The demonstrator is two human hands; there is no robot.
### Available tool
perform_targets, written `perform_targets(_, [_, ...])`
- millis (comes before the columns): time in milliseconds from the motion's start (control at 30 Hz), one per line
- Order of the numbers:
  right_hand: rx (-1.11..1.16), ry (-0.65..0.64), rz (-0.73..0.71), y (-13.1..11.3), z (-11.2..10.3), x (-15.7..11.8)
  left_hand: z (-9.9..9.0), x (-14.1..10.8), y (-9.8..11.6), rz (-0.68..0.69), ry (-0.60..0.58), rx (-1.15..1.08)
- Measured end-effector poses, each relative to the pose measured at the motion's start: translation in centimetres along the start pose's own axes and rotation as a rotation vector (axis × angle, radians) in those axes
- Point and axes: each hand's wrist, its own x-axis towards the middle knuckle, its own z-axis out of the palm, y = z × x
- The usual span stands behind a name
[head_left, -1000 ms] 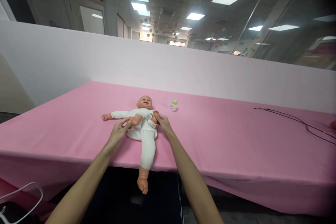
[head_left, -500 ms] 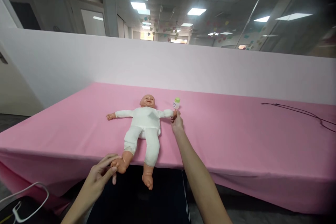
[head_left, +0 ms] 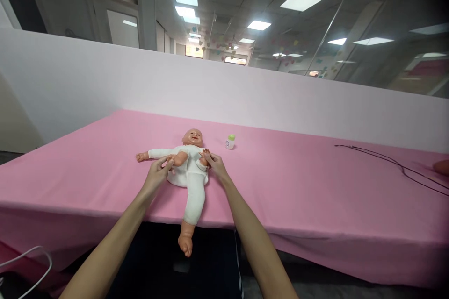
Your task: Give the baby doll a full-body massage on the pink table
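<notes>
A baby doll [head_left: 196,189] in a white cloth suit lies on its back on the pink-covered table [head_left: 287,187], its head away from me. My left hand [head_left: 160,173] is closed on the foot of the doll's leg on the left, which is folded up over its belly. With my right hand [head_left: 216,165] I grip the doll's hand on the right side, drawn in over its body. The other leg stretches toward me, its foot past the table's front edge. The doll's other arm lies out to the left. Behind my right hand stands a small bottle [head_left: 230,142] with a green cap.
A thin black cable [head_left: 382,161] lies on the right of the table, near a brownish rounded object [head_left: 441,167] at the frame's edge. A white wall [head_left: 245,93] with glass above runs behind the table. A white cable [head_left: 38,271] loops at lower left.
My left hand has lifted the doll's foot from the table edge up to its belly, bending the leg. My right hand has brought the doll's hand inward, across its body. The view has shifted slightly right.
</notes>
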Motion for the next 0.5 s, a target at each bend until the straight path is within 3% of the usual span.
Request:
perform_targets(100, [0.08, 0.084, -0.014, 0.6, -0.6, 0.7, -1.4, -3.1, 0.1, -0.012, -0.004, 0.048])
perform_targets(233, [0.339, 0.449, 0.064, 1.3, -2.1, 2.0, -4.9, -9.7, -0.8, -0.099, -0.002, 0.091])
perform_targets(333, [0.396, 0.679, 0.189, 1.7, -3.2, 2.5, -7.1, -13.6, -2.2, -0.14, -0.004, 0.18])
perform_targets(500, [0.382, 0.766, 0.208, 1.9, -3.9, 2.6, -7.8, -15.9, -3.2, -0.13, 0.047, 0.242])
